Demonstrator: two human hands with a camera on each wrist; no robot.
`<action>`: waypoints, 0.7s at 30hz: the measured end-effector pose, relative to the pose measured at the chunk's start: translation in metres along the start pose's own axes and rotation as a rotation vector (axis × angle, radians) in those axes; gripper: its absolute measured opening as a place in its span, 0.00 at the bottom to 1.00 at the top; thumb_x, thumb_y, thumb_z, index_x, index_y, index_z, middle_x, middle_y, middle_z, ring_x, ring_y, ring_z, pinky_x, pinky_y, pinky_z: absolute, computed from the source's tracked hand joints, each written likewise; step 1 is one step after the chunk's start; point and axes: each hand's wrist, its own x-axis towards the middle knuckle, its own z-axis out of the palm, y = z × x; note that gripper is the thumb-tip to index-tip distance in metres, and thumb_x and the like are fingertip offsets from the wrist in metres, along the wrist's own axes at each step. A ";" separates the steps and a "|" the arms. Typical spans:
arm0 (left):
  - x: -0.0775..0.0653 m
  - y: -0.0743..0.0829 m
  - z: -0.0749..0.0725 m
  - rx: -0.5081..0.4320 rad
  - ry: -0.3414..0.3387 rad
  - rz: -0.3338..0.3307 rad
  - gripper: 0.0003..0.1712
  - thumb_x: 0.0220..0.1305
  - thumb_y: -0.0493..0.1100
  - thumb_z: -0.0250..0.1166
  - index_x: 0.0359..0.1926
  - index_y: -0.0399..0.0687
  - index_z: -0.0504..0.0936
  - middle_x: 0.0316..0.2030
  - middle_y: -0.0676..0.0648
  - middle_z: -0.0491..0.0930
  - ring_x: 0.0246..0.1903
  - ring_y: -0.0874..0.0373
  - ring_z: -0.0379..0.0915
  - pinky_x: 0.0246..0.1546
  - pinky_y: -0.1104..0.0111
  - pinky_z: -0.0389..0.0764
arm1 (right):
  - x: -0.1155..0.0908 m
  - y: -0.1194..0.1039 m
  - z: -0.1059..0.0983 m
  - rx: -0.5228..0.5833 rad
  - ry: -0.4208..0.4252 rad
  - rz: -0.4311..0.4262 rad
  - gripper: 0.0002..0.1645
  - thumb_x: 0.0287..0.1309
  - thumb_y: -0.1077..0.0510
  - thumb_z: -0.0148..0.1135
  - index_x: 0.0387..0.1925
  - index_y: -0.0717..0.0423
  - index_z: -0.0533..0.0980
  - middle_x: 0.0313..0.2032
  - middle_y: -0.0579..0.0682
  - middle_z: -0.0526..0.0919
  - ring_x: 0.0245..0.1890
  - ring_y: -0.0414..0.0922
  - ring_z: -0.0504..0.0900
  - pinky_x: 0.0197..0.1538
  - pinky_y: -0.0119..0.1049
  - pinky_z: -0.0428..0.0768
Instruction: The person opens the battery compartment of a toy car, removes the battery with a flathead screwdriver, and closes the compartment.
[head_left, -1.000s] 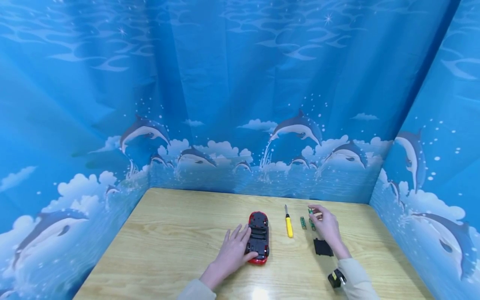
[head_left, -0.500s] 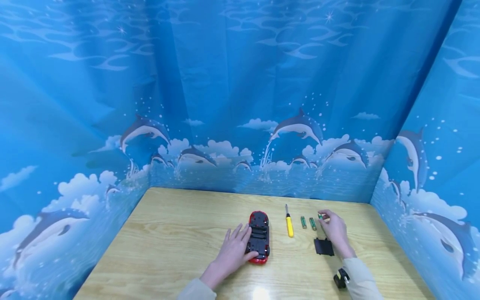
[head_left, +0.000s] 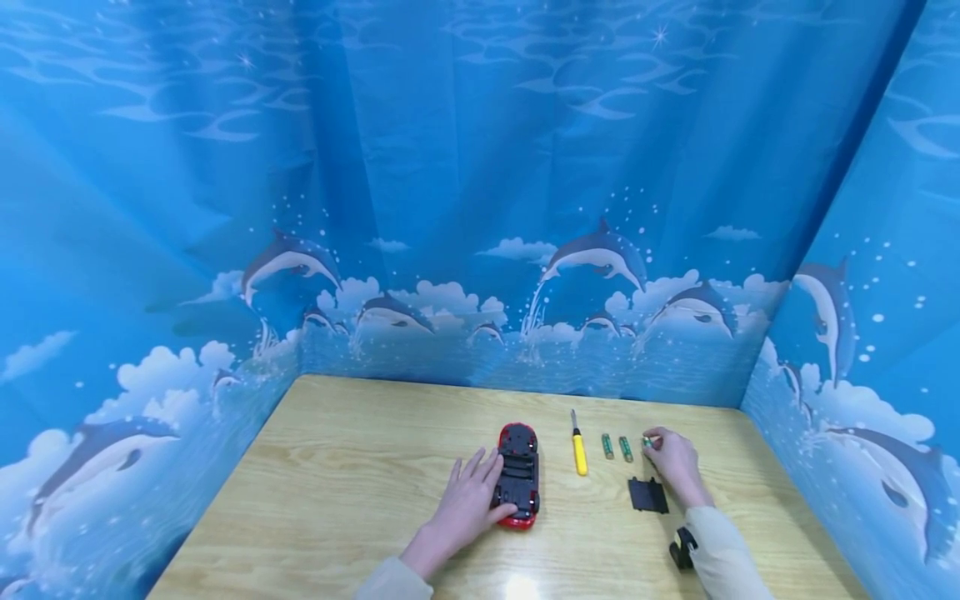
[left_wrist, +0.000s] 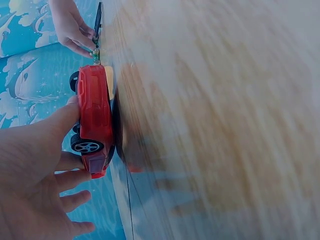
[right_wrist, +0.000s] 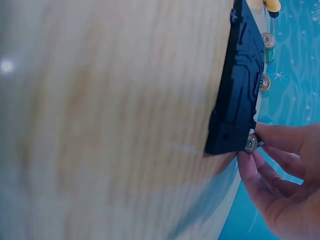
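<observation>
A red toy car (head_left: 528, 479) lies upside down on the table, its black underside and open battery compartment facing up. Against its left side rests my left hand (head_left: 465, 500), fingers spread and fairly straight, thumb over the rear end. In the left wrist view the car's red body (left_wrist: 95, 107) and a wheel show beside that thumb. My right hand (head_left: 677, 465) pinches a green battery (right_wrist: 251, 143) between thumb and fingertips, close to the tabletop. Left of it stand in a row two more green batteries, one nearer (head_left: 626, 449) and one farther (head_left: 607, 446).
A black battery cover (head_left: 648, 495) lies just in front of the right hand. Between car and batteries is a yellow-handled screwdriver (head_left: 580, 454), its tip pointing away. A dolphin-print curtain (head_left: 465, 208) surrounds the wooden table (head_left: 337, 467) at the back and sides.
My right hand has moved rightward from the batteries with one battery in its fingers, and has since come slightly further right and nearer. The left hand and the car have stayed put.
</observation>
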 end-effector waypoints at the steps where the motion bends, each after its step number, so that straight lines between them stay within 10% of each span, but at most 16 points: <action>1: 0.000 0.000 0.000 0.001 0.001 -0.001 0.48 0.63 0.68 0.63 0.74 0.42 0.67 0.74 0.42 0.64 0.74 0.42 0.57 0.71 0.39 0.60 | 0.000 0.000 0.000 0.000 0.000 -0.002 0.17 0.62 0.65 0.65 0.51 0.70 0.79 0.34 0.59 0.83 0.31 0.50 0.79 0.33 0.41 0.74; 21: 0.001 0.000 0.001 -0.002 0.003 -0.002 0.49 0.63 0.69 0.62 0.74 0.42 0.67 0.74 0.42 0.64 0.74 0.42 0.57 0.71 0.39 0.60 | 0.003 0.002 -0.002 -0.002 -0.023 0.024 0.19 0.70 0.58 0.57 0.52 0.70 0.79 0.39 0.64 0.85 0.36 0.55 0.81 0.40 0.50 0.77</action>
